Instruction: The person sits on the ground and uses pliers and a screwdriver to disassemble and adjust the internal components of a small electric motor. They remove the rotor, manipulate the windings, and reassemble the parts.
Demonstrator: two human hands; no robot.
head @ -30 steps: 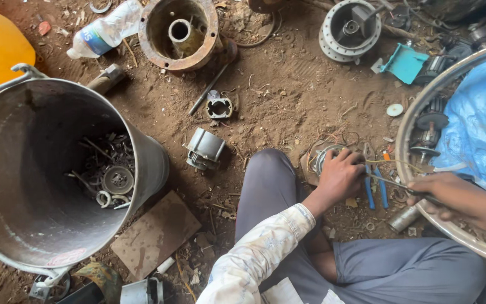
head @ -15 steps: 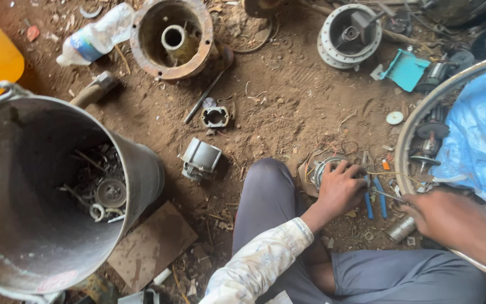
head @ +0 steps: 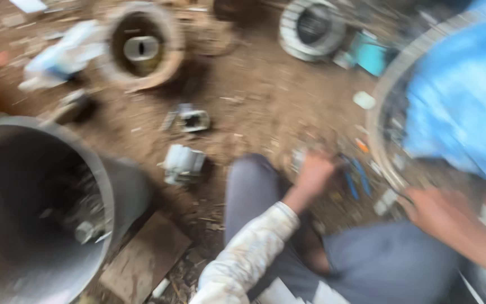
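In the blur, the left hand point(head: 313, 174) rests on a small metal part point(head: 298, 159) on the dirt floor point(head: 254, 101), the right hand point(head: 440, 214) at its three o'clock by the big round pan point(head: 379, 107); whether either hand's fingers are clenched I cannot tell.

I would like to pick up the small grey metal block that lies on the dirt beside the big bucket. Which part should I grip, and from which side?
Judging by the blurred head view, grip the small grey metal block across its two long flanks, coming from straight above. It lies flat and alone on the dirt, apart from the metal bucket and the grey trouser knee, so fingers should find room on either side. Finer edges cannot be told.
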